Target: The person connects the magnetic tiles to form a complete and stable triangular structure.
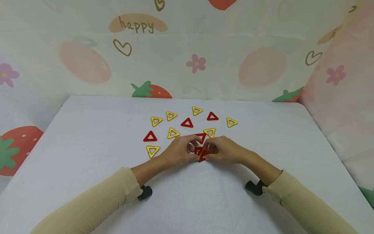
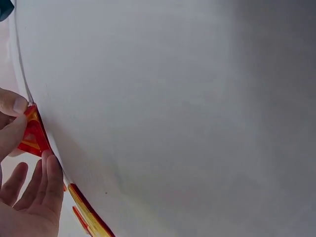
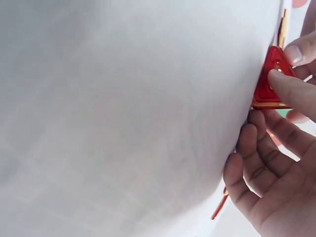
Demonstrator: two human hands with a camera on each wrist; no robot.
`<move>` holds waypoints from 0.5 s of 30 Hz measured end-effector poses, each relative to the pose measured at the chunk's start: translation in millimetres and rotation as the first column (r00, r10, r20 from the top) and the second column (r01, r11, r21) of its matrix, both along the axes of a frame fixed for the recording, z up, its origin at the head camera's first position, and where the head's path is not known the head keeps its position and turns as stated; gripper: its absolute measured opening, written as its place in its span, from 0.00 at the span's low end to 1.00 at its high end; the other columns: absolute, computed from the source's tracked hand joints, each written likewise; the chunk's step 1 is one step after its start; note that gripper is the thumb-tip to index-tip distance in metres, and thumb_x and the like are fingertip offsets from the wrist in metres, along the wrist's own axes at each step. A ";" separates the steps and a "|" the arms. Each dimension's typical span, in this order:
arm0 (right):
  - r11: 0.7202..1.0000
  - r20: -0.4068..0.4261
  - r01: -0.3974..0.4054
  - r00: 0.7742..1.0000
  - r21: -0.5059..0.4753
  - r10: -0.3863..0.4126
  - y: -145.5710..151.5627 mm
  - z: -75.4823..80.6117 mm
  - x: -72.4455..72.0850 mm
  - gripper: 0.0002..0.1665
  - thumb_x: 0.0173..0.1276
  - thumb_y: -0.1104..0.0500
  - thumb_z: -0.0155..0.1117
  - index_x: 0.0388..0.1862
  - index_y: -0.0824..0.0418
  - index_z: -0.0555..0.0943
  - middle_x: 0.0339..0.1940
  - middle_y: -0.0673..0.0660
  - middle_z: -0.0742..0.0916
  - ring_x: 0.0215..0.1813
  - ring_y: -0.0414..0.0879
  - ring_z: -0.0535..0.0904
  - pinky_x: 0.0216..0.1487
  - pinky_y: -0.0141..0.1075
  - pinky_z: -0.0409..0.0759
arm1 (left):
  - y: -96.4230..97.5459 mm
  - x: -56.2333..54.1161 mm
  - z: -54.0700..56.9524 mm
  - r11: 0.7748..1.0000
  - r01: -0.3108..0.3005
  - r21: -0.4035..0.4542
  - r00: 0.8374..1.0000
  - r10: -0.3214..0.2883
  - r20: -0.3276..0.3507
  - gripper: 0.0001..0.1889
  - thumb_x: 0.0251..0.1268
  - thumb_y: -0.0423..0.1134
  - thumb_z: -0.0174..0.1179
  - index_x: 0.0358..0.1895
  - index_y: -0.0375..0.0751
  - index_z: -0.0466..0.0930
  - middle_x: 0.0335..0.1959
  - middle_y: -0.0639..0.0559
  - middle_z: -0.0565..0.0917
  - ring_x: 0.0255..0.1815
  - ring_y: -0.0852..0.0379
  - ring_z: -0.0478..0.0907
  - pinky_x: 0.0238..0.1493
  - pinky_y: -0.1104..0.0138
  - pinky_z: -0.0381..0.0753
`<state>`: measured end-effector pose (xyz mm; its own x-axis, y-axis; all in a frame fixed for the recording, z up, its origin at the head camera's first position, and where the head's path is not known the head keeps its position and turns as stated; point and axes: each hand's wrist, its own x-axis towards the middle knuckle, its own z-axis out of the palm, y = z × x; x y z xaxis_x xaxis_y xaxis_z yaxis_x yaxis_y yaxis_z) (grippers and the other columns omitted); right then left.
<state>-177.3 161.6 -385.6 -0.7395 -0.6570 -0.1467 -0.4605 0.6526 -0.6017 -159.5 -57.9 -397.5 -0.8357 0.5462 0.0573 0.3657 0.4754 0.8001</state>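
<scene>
Head view: left hand (image 1: 183, 150) and right hand (image 1: 224, 149) pinch a red-and-yellow triangle-tile assembly (image 1: 201, 153). Loose red triangles (image 1: 150, 140) and yellow triangles (image 1: 153, 147) lie on white bench (image 1: 198, 204).

We see a white-topped table (image 1: 87, 139). Behind it, we find a cream backdrop (image 1: 219, 39) printed with strawberries (image 1: 160, 92), pink flowers (image 1: 196, 63), brown hearts (image 1: 122, 47) and the word "happy" (image 1: 136, 25).
</scene>
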 end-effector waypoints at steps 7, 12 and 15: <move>1.000 0.030 -0.028 0.999 -0.007 0.028 0.7 4.8 -0.7 0.14 0.64 0.61 0.71 0.48 0.63 0.84 0.32 0.47 0.85 0.34 0.41 0.77 0.39 0.33 0.81 | -2.7 -1.2 -1.0 1.000 0.021 -0.020 0.999 -0.020 0.042 0.27 0.53 0.31 0.75 0.59 0.38 0.77 0.49 0.48 0.84 0.44 0.53 0.81 0.47 0.68 0.84; 0.998 0.013 -0.051 0.999 -0.041 0.052 1.6 6.8 -1.0 0.16 0.64 0.63 0.71 0.50 0.64 0.84 0.36 0.49 0.87 0.37 0.41 0.79 0.44 0.34 0.82 | -3.0 -1.7 -2.6 0.999 0.035 -0.026 0.998 -0.034 0.045 0.28 0.53 0.31 0.75 0.60 0.38 0.77 0.50 0.48 0.83 0.45 0.53 0.81 0.48 0.69 0.83; 0.997 0.016 -0.048 0.999 -0.053 0.049 1.4 7.0 -1.1 0.16 0.64 0.63 0.71 0.51 0.64 0.84 0.38 0.50 0.87 0.39 0.42 0.80 0.46 0.34 0.83 | -2.7 -1.1 -3.0 0.999 0.032 -0.029 0.999 -0.031 0.039 0.28 0.53 0.31 0.74 0.60 0.38 0.76 0.50 0.47 0.83 0.45 0.53 0.81 0.48 0.68 0.83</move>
<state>-178.4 162.9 -378.6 -0.7042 -0.6991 -0.1235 -0.4802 0.5972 -0.6425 -160.6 -60.6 -400.6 -0.8193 0.5734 0.0089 0.3499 0.4875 0.8000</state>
